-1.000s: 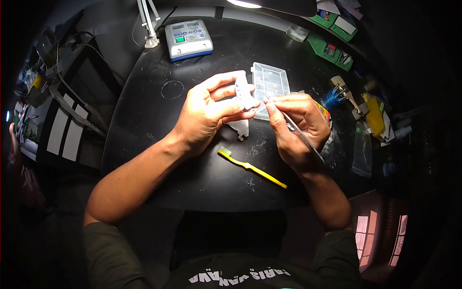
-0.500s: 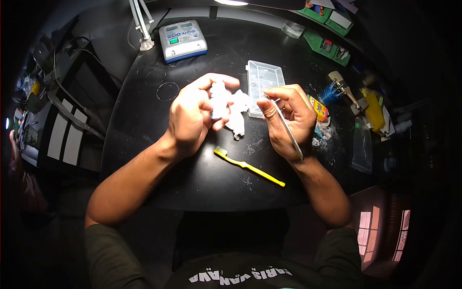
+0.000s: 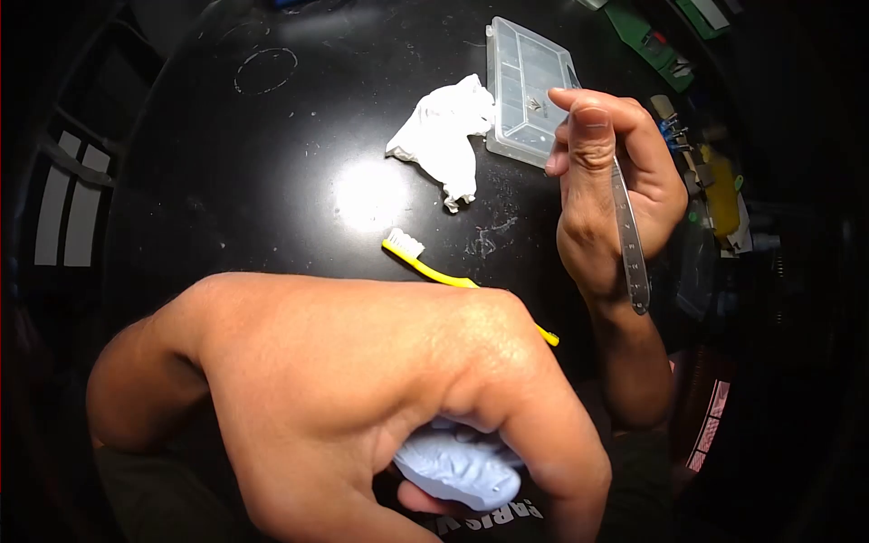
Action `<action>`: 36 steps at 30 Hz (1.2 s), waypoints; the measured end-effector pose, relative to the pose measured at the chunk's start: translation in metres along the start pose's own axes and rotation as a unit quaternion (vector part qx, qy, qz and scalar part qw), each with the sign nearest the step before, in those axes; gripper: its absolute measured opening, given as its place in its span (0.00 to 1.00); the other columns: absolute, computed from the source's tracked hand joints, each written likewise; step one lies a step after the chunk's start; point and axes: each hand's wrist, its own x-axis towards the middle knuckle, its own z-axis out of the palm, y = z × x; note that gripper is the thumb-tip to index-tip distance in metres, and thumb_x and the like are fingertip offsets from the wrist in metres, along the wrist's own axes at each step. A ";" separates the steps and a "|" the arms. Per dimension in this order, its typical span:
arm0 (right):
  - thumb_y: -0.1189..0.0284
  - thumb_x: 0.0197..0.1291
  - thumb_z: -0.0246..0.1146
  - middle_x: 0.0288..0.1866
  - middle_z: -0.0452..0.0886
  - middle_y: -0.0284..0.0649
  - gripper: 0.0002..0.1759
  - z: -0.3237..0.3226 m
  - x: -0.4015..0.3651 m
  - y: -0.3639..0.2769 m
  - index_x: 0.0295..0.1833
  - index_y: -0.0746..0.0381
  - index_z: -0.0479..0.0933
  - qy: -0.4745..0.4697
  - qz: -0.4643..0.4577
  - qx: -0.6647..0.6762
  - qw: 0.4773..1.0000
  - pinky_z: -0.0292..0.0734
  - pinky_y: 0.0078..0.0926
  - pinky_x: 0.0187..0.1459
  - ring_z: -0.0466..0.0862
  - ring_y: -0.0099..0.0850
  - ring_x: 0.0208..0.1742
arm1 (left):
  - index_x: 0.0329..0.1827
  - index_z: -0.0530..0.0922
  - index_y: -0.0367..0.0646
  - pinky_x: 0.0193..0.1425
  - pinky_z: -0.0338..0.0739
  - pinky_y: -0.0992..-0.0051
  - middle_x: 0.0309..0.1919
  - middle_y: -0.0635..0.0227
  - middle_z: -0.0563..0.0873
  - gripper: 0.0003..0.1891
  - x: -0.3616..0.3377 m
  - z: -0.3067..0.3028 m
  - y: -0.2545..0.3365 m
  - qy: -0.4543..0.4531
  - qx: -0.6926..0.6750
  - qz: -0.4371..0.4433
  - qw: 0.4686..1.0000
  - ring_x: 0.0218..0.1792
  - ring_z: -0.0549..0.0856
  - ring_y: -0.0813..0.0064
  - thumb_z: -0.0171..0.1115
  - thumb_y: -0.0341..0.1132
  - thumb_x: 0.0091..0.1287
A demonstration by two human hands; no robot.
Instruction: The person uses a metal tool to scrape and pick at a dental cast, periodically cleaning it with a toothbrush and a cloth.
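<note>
Close to the camera, my left hand (image 3: 362,353) curls around a pale blue dental cast (image 3: 466,466), palm side turned toward my chest. Part of the cast is hidden behind the fingers. My right hand (image 3: 597,195) is raised at the right, thumb and fingers closed on a narrow metal tool (image 3: 632,244) with ruler-like markings. The tool's rounded end points down past the palm; its other end is hard to make out. A yellow toothbrush (image 3: 434,271) lies on the table behind my left hand, which covers part of its handle.
A crumpled white cloth (image 3: 444,136) lies on the black table (image 3: 299,172). Beside it is a clear plastic compartment box (image 3: 520,68) with small pieces inside. A green item (image 3: 652,41) and a yellow item (image 3: 721,190) sit among clutter at the right.
My left hand has brought the cast down and much closer to the camera. The view has tilted and come nearer the table. My right hand still holds the metal tool.
</note>
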 end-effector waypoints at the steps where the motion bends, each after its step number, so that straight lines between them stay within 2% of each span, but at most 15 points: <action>1: 0.71 0.73 0.71 0.34 0.81 0.33 0.09 0.001 0.000 0.001 0.44 0.67 0.86 -0.004 -0.013 -0.005 1.000 0.68 0.17 0.34 0.75 0.17 0.32 | 0.45 0.88 0.31 0.29 0.70 0.76 0.28 0.68 0.84 0.17 -0.002 -0.001 0.000 0.002 -0.001 0.002 1.000 0.24 0.78 0.78 0.80 0.36 0.61; 8: 0.71 0.73 0.71 0.34 0.82 0.36 0.09 0.002 -0.001 -0.002 0.45 0.67 0.87 -0.013 -0.055 -0.053 0.997 0.70 0.19 0.34 0.77 0.21 0.32 | 0.41 0.89 0.35 0.33 0.77 0.73 0.33 0.64 0.90 0.12 -0.002 -0.003 0.000 0.011 -0.034 0.006 0.999 0.28 0.85 0.71 0.80 0.35 0.64; 11: 0.70 0.76 0.67 0.34 0.81 0.36 0.10 0.000 0.000 -0.005 0.46 0.68 0.87 -0.029 -0.067 -0.080 0.994 0.70 0.18 0.33 0.78 0.20 0.31 | 0.37 0.86 0.35 0.32 0.73 0.74 0.28 0.66 0.85 0.09 0.000 0.000 0.005 -0.051 -0.050 -0.071 0.995 0.26 0.80 0.74 0.78 0.32 0.65; 16: 0.74 0.72 0.70 0.33 0.84 0.40 0.07 0.002 -0.002 -0.010 0.43 0.68 0.87 -0.039 -0.065 -0.081 0.994 0.74 0.23 0.33 0.82 0.26 0.32 | 0.38 0.87 0.35 0.29 0.69 0.75 0.27 0.68 0.84 0.10 0.003 -0.004 -0.001 -0.105 0.005 -0.013 0.994 0.24 0.77 0.78 0.80 0.33 0.64; 18: 0.75 0.71 0.71 0.33 0.84 0.41 0.06 0.002 -0.001 -0.012 0.43 0.68 0.87 -0.040 -0.072 -0.081 0.993 0.75 0.24 0.33 0.83 0.26 0.31 | 0.38 0.89 0.31 0.23 0.62 0.76 0.25 0.68 0.81 0.08 0.003 -0.009 0.008 -0.070 0.033 0.004 0.997 0.20 0.74 0.84 0.80 0.26 0.61; 20: 0.77 0.69 0.70 0.32 0.84 0.41 0.04 0.001 0.001 -0.012 0.42 0.68 0.87 -0.027 -0.080 -0.109 0.990 0.75 0.26 0.33 0.83 0.28 0.31 | 0.35 0.85 0.38 0.26 0.60 0.79 0.24 0.74 0.77 0.10 -0.001 -0.019 0.031 0.128 0.074 -0.048 0.988 0.22 0.72 0.85 0.81 0.28 0.58; 22: 0.76 0.69 0.70 0.33 0.85 0.42 0.05 -0.003 0.003 -0.010 0.42 0.67 0.87 -0.012 -0.078 -0.122 0.989 0.76 0.28 0.32 0.83 0.29 0.30 | 0.47 0.76 0.41 0.31 0.63 0.84 0.31 0.75 0.76 0.16 -0.006 -0.031 0.025 0.380 0.054 -0.015 0.923 0.29 0.72 0.87 0.73 0.26 0.60; 24: 0.75 0.69 0.68 0.34 0.86 0.43 0.06 -0.004 0.003 -0.009 0.42 0.66 0.87 0.002 -0.068 -0.120 0.990 0.77 0.30 0.38 0.83 0.31 0.34 | 0.59 0.72 0.42 0.35 0.69 0.82 0.38 0.66 0.78 0.19 -0.019 -0.056 0.023 0.429 -0.036 0.013 0.903 0.32 0.75 0.82 0.57 0.25 0.63; 26: 0.74 0.69 0.68 0.34 0.86 0.42 0.06 -0.007 0.005 -0.007 0.42 0.66 0.87 0.011 -0.099 -0.135 0.986 0.77 0.30 0.41 0.83 0.32 0.36 | 0.62 0.72 0.43 0.40 0.72 0.78 0.44 0.59 0.80 0.23 -0.019 -0.061 0.017 0.491 -0.069 0.005 0.868 0.37 0.78 0.76 0.53 0.25 0.61; 27: 0.75 0.68 0.66 0.34 0.87 0.42 0.06 -0.006 0.004 -0.008 0.42 0.66 0.87 0.011 -0.081 -0.116 0.990 0.77 0.31 0.44 0.82 0.33 0.38 | 0.68 0.69 0.41 0.47 0.77 0.73 0.49 0.53 0.81 0.30 -0.019 -0.062 0.019 0.465 -0.080 0.018 0.882 0.44 0.81 0.69 0.52 0.21 0.58; 30: 0.76 0.72 0.62 0.36 0.84 0.41 0.09 -0.007 0.002 -0.005 0.46 0.69 0.86 -0.013 -0.117 -0.085 0.989 0.75 0.23 0.42 0.83 0.26 0.40 | 0.73 0.66 0.40 0.54 0.80 0.70 0.55 0.52 0.81 0.35 -0.005 -0.048 0.015 0.523 0.005 -0.007 0.853 0.50 0.83 0.67 0.50 0.16 0.57; 31: 0.75 0.74 0.61 0.41 0.85 0.41 0.11 -0.004 -0.003 -0.006 0.52 0.69 0.84 -0.012 -0.080 -0.044 0.996 0.77 0.21 0.42 0.85 0.25 0.42 | 0.77 0.61 0.39 0.64 0.82 0.66 0.61 0.51 0.80 0.36 -0.009 -0.050 0.013 0.493 0.004 -0.014 0.870 0.58 0.85 0.64 0.55 0.13 0.63; 32: 0.77 0.68 0.65 0.39 0.88 0.44 0.12 -0.001 -0.005 -0.009 0.55 0.66 0.83 0.013 -0.050 -0.014 0.999 0.80 0.27 0.37 0.87 0.31 0.40 | 0.78 0.61 0.38 0.66 0.81 0.66 0.62 0.51 0.80 0.36 -0.009 -0.049 0.011 0.475 0.015 -0.008 0.880 0.60 0.85 0.63 0.59 0.15 0.65; 34: 0.77 0.67 0.68 0.42 0.90 0.43 0.14 0.008 -0.007 -0.007 0.57 0.65 0.82 0.058 -0.072 0.063 0.994 0.83 0.25 0.37 0.91 0.31 0.43 | 0.79 0.60 0.38 0.70 0.81 0.66 0.65 0.50 0.80 0.36 -0.008 -0.046 0.006 0.441 0.038 0.007 0.897 0.64 0.84 0.62 0.66 0.19 0.68; 36: 0.77 0.66 0.71 0.44 0.90 0.43 0.13 0.002 -0.006 -0.007 0.55 0.64 0.83 0.019 -0.091 0.028 0.995 0.85 0.24 0.37 0.91 0.30 0.44 | 0.79 0.59 0.36 0.72 0.83 0.66 0.64 0.49 0.80 0.35 -0.006 -0.046 0.007 0.430 0.059 0.017 0.901 0.64 0.85 0.63 0.62 0.15 0.70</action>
